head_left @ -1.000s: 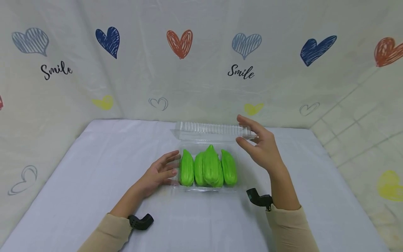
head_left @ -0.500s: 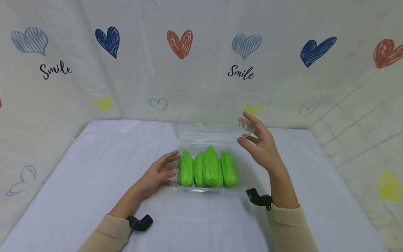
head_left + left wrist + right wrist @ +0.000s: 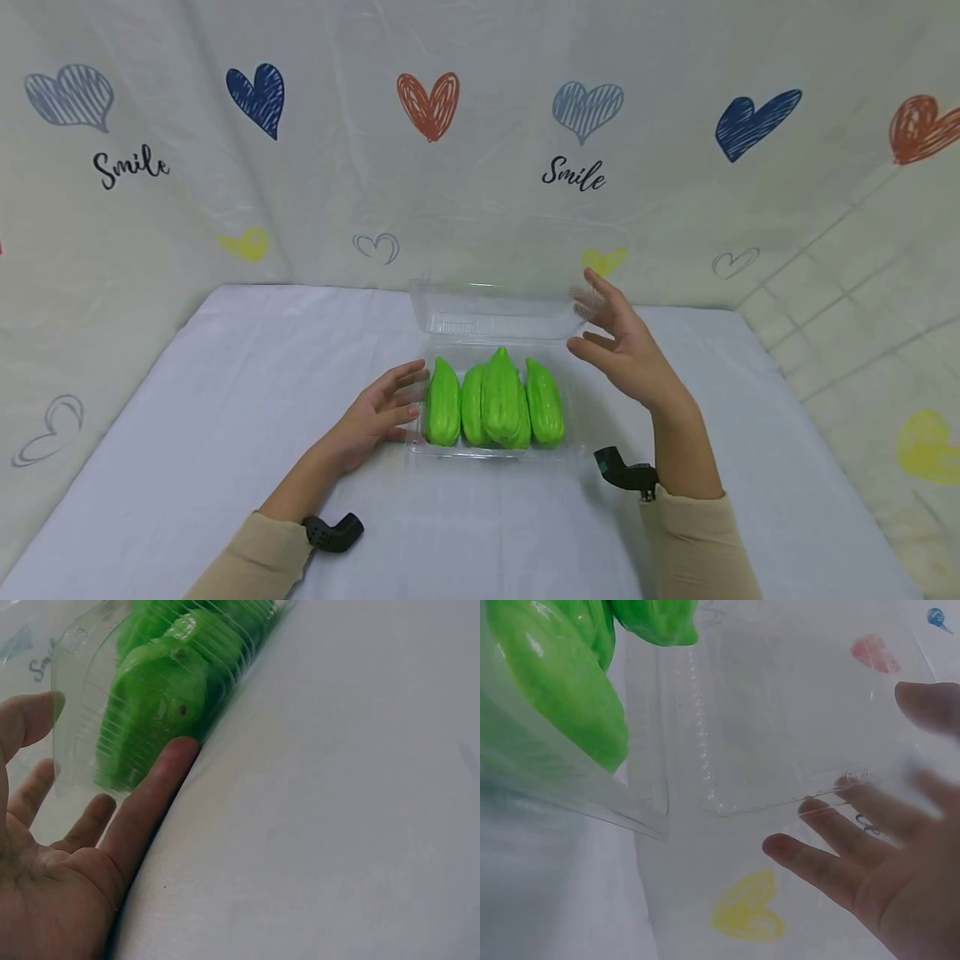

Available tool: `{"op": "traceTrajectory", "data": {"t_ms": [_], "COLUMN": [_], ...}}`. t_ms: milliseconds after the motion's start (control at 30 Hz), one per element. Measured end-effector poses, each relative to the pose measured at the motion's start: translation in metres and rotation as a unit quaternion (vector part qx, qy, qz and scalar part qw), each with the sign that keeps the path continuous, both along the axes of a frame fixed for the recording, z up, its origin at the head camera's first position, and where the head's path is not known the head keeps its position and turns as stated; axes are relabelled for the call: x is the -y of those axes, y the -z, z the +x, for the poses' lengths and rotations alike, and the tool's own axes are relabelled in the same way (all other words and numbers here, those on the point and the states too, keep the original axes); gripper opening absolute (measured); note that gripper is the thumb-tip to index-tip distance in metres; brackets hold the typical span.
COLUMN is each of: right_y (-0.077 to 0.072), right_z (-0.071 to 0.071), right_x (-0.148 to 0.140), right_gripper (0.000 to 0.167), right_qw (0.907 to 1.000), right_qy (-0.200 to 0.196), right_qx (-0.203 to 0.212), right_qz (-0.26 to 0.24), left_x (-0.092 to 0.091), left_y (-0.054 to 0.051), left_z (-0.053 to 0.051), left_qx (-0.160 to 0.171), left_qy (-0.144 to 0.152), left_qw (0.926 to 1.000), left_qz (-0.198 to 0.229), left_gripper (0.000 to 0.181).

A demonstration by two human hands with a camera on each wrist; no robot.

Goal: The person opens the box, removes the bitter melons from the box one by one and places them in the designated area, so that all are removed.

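Note:
A clear plastic clamshell box (image 3: 495, 452) stands on the white cloth in the head view. Several bright green, ridged vegetables (image 3: 501, 400), tapered at one end, lie inside it; their exact kind is unclear. Its hinged lid (image 3: 487, 312) is raised and leans back on the far side. My left hand (image 3: 378, 412) rests against the box's left wall with fingers extended; in the left wrist view one fingertip (image 3: 180, 750) touches the plastic. At the lid's right end is my right hand (image 3: 626, 346), its fingers spread. The right wrist view shows these fingers (image 3: 832, 832) extended at the lid's edge.
White cloth (image 3: 225, 433) covers the table around the box. Close behind the lid hangs a pale curtain (image 3: 480, 192) printed with hearts and "Smile". Each forearm carries a black wrist camera (image 3: 333, 532).
The lid has tilted further back, away from the box. My right hand has moved slightly right and its thumb has come away from the lid. The left hand stays in place.

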State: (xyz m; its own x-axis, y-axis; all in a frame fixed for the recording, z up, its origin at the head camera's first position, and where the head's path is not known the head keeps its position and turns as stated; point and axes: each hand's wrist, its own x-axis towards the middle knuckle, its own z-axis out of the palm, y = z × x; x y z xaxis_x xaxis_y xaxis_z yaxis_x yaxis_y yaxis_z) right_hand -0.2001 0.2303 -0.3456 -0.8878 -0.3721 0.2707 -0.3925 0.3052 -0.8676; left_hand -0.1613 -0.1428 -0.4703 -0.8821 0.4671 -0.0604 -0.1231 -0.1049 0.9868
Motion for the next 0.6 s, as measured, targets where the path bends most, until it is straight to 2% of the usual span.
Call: {"op": "traceTrajectory", "data": {"t_ms": [233, 433, 600], "right_y": [0.004, 0.008, 0.012], "right_z": [-0.004, -0.005, -0.008], "right_x": [-0.007, -0.011, -0.015], "right_gripper": [0.079, 0.075, 0.074], "right_qw": [0.9999, 0.9986, 0.998], "right_qy": [-0.009, -0.021, -0.024], "right_qx": [-0.001, 0.016, 0.029], "right_qz": [-0.011, -0.045, -0.051], "left_x": [0.0, 0.0, 0.0], "left_y": [0.001, 0.003, 0.002], "left_z": [0.0, -0.001, -0.001], "left_qx": [0.002, -0.002, -0.005], "left_qy": [-0.002, 0.0, 0.001], "left_qw": [1.0, 1.0, 1.0], "left_qz": [-0.001, 0.006, 0.008], "left_gripper": [0.065, 0.065, 0.066]}}
